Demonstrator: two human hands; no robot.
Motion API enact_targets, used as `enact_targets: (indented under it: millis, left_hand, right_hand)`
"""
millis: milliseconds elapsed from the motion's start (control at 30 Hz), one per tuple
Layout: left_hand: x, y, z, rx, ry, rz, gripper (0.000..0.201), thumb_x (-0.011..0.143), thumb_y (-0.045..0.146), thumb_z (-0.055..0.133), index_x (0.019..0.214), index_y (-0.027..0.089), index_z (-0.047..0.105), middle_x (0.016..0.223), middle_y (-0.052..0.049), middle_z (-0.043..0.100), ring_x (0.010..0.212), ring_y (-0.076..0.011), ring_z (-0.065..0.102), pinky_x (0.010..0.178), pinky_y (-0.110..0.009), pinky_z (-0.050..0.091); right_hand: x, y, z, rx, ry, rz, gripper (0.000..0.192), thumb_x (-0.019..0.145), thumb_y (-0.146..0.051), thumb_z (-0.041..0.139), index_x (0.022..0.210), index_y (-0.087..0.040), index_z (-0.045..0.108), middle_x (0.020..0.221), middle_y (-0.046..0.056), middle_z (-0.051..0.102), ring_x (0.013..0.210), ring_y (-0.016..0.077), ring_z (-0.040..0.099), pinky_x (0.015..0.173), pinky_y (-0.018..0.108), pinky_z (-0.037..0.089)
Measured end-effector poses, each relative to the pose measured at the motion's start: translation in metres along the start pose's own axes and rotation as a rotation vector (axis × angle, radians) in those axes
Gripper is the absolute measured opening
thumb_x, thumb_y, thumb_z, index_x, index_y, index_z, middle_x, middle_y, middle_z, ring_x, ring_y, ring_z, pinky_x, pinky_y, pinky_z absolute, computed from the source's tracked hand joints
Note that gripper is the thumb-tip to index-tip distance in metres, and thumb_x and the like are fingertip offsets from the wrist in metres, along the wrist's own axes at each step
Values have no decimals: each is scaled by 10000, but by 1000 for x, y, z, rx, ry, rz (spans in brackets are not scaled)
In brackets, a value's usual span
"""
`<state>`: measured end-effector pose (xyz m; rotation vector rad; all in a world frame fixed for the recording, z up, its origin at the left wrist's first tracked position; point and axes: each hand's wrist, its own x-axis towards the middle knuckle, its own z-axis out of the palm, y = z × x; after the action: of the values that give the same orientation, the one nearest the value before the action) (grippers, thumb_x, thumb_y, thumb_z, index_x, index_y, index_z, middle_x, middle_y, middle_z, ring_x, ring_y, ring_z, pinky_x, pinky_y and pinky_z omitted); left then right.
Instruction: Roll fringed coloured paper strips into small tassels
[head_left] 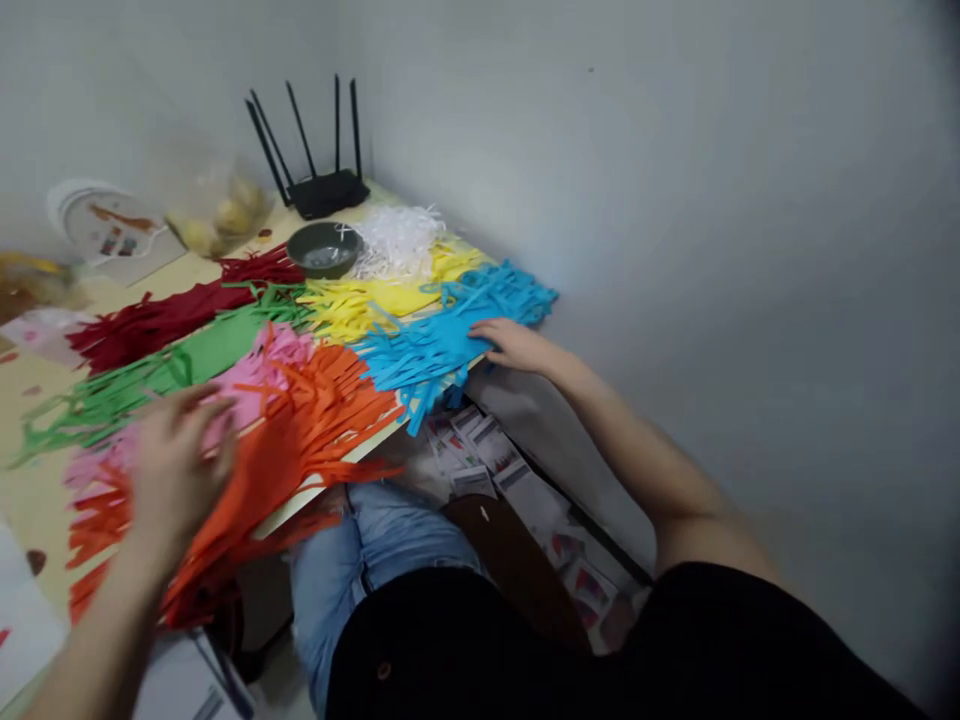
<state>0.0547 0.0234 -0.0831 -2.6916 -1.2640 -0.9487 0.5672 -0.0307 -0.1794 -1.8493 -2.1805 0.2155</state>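
Observation:
My right hand (514, 345) lies with its fingers stretched out on the edge of a blue fringed sheet (454, 330) at the table's right side. Blurred by motion, my left hand (184, 455) is over the pink fringed sheet (251, 395) and the orange fringed sheet (262, 465); its fingers are bent but apart, and nothing shows in them. The orange sheet hangs partly over the front edge. Further back lie green (214, 350), dark red (165, 315) and yellow (397, 297) fringed sheets. Whether they are paper or felt I cannot tell.
Behind the sheets are a dark bowl (324, 250), a heap of white shreds (401, 240) and a black router (328, 192) with upright antennas. A clear bag of yellow items (225, 212) stands back left. Printed cards (480, 445) lie below the table edge, near a wall (675, 200).

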Motion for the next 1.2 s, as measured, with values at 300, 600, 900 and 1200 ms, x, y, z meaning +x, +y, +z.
enact_targets:
  millis: [300, 600, 900, 1200]
  left_hand:
    - [154, 220, 224, -143, -662, 316, 268, 908, 251, 609, 1129, 114, 674, 1158, -155, 678, 1134, -269, 632, 1011, -359, 482]
    - [161, 222, 258, -58, -690, 251, 470, 826, 370, 714, 1226, 145, 611, 1250, -163, 590, 1184, -319, 568, 974, -379, 463]
    - [171, 223, 260, -121, -701, 163, 406, 841, 391, 680, 1171, 156, 660, 1174, -146, 643, 1084, -286, 626, 934, -357, 484]
    - [178, 223, 263, -170, -657, 11, 183, 860, 190, 574, 959, 168, 725, 1043, -122, 733, 987, -258, 673, 865, -337, 496]
  right_hand:
    - [6, 24, -13, -110, -142, -41, 417, 834, -81, 525, 1236, -94, 634, 1221, 179, 671, 1123, 287, 636, 985, 408, 481]
    - [16, 52, -24, -68, -151, -65, 204, 842, -93, 535, 972, -135, 687, 1049, 135, 696, 960, 227, 626, 839, 312, 443]
    - [23, 62, -38, 24, -160, -20, 94, 797, -115, 642, 884, -145, 664, 945, 79, 695, 858, 180, 592, 753, 255, 392]
    - [18, 55, -49, 70, -100, 2, 146, 793, -155, 661, 938, -138, 668, 1008, 109, 705, 958, 231, 622, 851, 319, 451]
